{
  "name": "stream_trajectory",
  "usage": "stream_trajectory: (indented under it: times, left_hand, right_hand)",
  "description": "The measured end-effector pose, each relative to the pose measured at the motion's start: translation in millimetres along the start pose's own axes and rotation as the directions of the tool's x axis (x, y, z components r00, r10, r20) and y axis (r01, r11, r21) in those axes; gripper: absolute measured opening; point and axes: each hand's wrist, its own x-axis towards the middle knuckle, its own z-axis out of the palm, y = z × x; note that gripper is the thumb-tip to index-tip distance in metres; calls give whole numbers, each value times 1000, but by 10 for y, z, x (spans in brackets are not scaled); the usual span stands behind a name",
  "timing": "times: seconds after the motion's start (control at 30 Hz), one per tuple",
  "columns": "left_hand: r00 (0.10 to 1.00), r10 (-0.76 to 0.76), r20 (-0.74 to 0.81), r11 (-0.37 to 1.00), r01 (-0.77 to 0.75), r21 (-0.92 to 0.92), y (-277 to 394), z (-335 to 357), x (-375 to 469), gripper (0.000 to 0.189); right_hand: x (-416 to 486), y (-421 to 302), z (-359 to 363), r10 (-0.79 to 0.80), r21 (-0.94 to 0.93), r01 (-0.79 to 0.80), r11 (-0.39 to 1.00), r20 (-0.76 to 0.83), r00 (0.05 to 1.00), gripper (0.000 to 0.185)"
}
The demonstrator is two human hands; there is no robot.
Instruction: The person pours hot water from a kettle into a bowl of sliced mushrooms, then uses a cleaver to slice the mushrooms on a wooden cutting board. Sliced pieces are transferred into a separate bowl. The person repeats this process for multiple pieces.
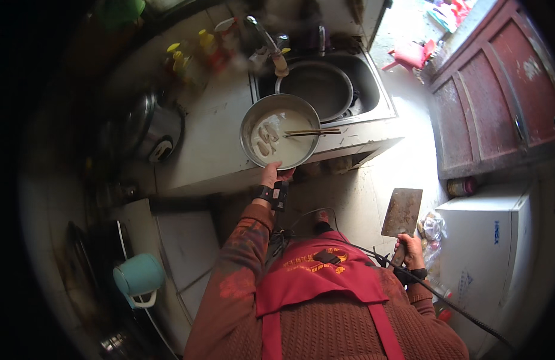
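Note:
My left hand (274, 173) grips the near rim of a round metal bowl (246, 143), thumb on top and fingers beneath. Pale batter-like liquid (291, 150) fills its lower part, with several pale pieces (269, 134) in it. A pair of chopsticks (320, 132) lies across the bowl's right rim, tips in the liquid. Out to the right, my right hand (409, 250) is closed around the handle of a cleaver (402, 212), its broad, stained blade pointing away from me. The bowl is at the counter's front edge beside the sink; whether it rests there cannot be told.
Behind the bowl, a metal basin (324, 87) sits in the sink (377, 105) under a faucet (268, 40). A rice cooker (153, 128) and spray bottles (180, 60) stand on the counter (201, 148). A teal pitcher (140, 272) is at left, a white appliance (477, 252) at right. A cable crosses my apron.

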Motion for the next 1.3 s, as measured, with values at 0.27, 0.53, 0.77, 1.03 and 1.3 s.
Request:
stream_trajectory:
  times: [0.27,0.53,0.77,1.03,1.3]
  left_hand:
    - [985,99,-143,995,-103,-19,-176,-184,-382,28]
    - [926,242,-291,948,-290,-134,-206,-211,-629,22]
    - [824,406,-395,834,-511,-209,-320,-228,-563,28]
    - [568,379,-731,625,-739,-250,-1047,-620,-159,28]
    - [297,292,-909,381,-908,-174,-1344,-1184,-628,18]
  right_hand:
    - [306,-877,430,-136,-400,236,886,264,955,10]
    - [1757,-1763,1592,-2,-688,554,469,626,779,18]
    - [2652,-2318,3323,143,-540,829,144,840,523,13]
    - [3422,-1677,5008,488,-388,894,225,839,241,8]
    - [2823,-747,5621,656,-223,932,287,755,-22,8]
